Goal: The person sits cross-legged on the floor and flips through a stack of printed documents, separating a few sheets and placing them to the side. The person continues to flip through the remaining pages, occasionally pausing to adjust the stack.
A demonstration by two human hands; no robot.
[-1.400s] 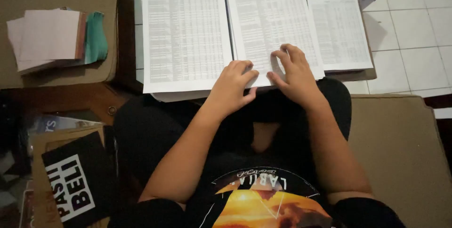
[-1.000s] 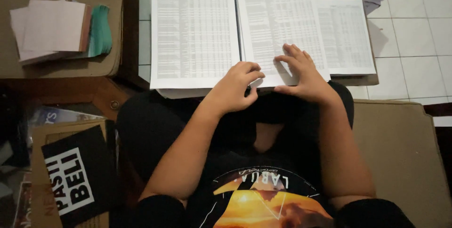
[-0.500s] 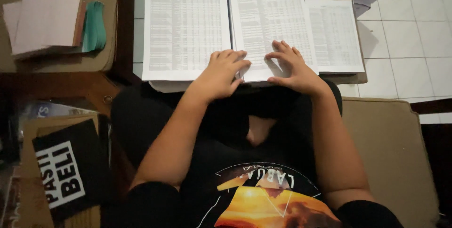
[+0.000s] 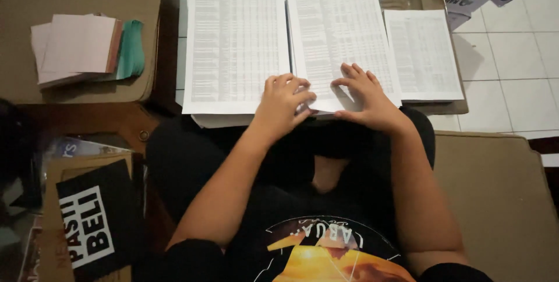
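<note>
sheets under my hands (image 4: 343, 32): matt white paper
floor (image 4: 518, 55): glossy white tile
my shirt (image 4: 326, 253): black cloth
</note>
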